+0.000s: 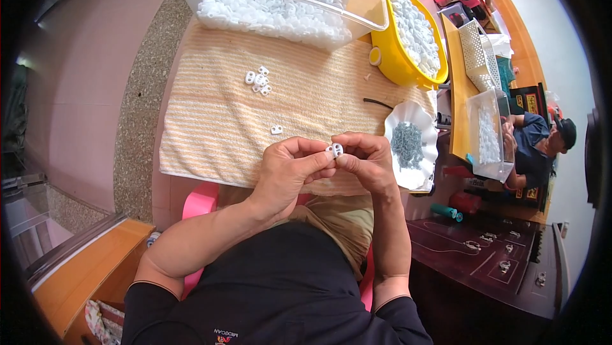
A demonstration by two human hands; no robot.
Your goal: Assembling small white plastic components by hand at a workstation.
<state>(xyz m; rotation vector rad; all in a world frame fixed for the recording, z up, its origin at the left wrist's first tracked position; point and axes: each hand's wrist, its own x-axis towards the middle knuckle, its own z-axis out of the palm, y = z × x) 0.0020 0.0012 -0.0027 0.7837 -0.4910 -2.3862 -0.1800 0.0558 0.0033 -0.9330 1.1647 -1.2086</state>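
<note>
Just past the near edge of the towel, my hands meet around a small white cord lock (337,150) with two holes. My right hand (367,161) pinches it between thumb and fingertips. From the other side, the closed thumb and fingers of my left hand (280,169) grip its left end; whether a separate small part sits there is hidden by the fingertips. A single white cord lock (276,130) lies on the towel beyond my left hand, and a small pile of similar cord locks (259,81) lies farther off.
A striped towel (210,115) covers the table. At the back stand a clear plastic bin (366,20) and a yellow tub (384,51), both full of white pieces. Right of my hands, a white fluted dish (392,129) holds small metal springs (407,144). Another person (535,141) sits at far right.
</note>
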